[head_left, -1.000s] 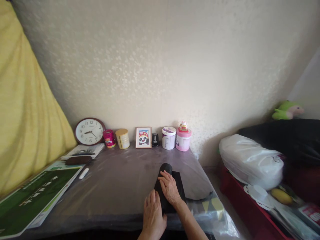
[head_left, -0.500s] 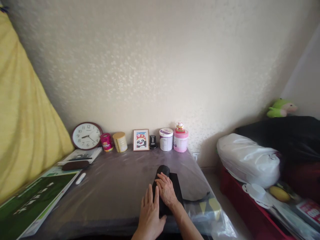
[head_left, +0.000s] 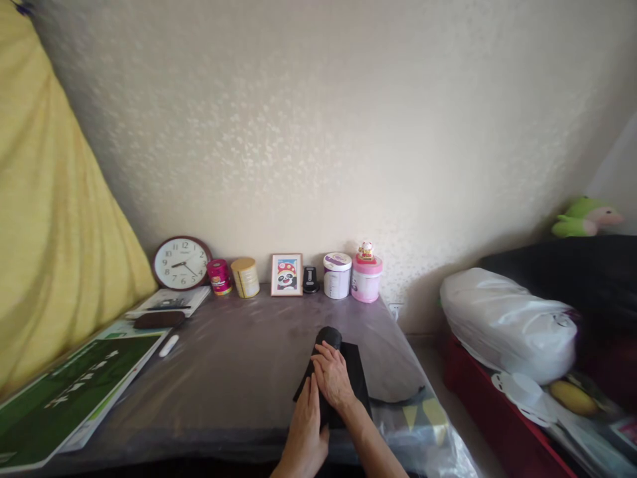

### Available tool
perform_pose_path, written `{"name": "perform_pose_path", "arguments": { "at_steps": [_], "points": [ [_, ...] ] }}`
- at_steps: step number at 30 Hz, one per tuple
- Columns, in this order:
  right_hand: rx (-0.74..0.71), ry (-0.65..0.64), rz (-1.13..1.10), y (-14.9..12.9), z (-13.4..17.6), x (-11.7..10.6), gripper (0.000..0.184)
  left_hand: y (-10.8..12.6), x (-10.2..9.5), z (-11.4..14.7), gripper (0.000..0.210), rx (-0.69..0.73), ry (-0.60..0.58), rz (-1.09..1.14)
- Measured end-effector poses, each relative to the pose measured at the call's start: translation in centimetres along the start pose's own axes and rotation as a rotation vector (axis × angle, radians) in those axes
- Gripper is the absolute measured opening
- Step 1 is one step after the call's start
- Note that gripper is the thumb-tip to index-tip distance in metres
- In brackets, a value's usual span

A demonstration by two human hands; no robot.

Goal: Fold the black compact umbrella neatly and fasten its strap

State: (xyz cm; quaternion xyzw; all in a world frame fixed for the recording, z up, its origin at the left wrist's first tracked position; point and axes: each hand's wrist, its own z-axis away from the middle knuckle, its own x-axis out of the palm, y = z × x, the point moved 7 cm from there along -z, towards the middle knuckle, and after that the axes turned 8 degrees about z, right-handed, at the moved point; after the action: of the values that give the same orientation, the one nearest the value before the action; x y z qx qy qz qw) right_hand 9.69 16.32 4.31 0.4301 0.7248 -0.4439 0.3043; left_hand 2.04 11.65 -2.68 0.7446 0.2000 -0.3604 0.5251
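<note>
A black roll point(head_left: 328, 337) lies lengthwise on the table, along with a flat black sheet-like piece point(head_left: 357, 375) whose right side spreads out beside it. I cannot tell what kind of thing the roll is. My right hand point(head_left: 332, 377) lies over its top, fingers stretched forward and fairly flat. Along the left side, my left hand point(head_left: 307, 428) is held on edge with straight fingers, its tips touching or close to the right hand's fingers. Both hands hide much of the roll's middle and near end.
Along the wall stand a clock point(head_left: 182, 264), a pink can point(head_left: 219, 277), a yellow-lidded can point(head_left: 245, 277), a panda picture point(head_left: 286, 275) and two tubs. A green board point(head_left: 74, 392) and a white marker point(head_left: 169, 346) lie left. Right of the table is a red box point(head_left: 490, 398).
My left hand has turned more onto its edge, its fingers drawing together and closer against the roll. The right hand stays on top. The view has shifted slightly.
</note>
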Motion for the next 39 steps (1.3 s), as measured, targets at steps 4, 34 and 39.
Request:
{"name": "perform_pose_path", "arguments": {
  "at_steps": [4,34,39],
  "points": [
    [-0.026,0.149,-0.083,1.4,0.2,-1.0,0.028,-0.1,0.0,0.2,0.076,-0.025,0.000,0.048],
    [0.432,0.010,-0.315,5.7,2.1,-2.7,0.038,1.5,-2.7,0.0,0.081,-0.191,-0.138,0.206],
    [0.410,0.017,-0.385,3.5,0.2,-1.9,0.039,1.2,-2.8,0.0,0.085,-0.196,-0.157,0.184]
  ]
}}
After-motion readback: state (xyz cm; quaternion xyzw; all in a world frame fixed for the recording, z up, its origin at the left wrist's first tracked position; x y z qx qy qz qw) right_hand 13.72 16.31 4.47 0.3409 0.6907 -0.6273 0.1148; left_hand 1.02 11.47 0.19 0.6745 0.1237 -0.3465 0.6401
